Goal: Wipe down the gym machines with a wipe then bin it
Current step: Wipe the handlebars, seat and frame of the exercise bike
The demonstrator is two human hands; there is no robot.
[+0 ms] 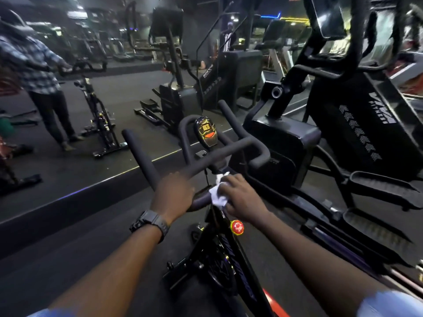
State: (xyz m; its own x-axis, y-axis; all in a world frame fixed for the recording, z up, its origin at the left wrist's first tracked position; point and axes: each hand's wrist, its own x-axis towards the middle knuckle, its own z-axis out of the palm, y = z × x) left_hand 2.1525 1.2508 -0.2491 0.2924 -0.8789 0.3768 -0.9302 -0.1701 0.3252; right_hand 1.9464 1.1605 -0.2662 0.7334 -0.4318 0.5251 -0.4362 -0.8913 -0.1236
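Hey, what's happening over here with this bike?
A person is cleaning an exercise bike in a gym. Their right hand presses a white wipe against the middle of the handlebar, just below the small console. The left hand, with a watch on its wrist, holds the bar beside it. No bin shows, so the wiping is not finished.
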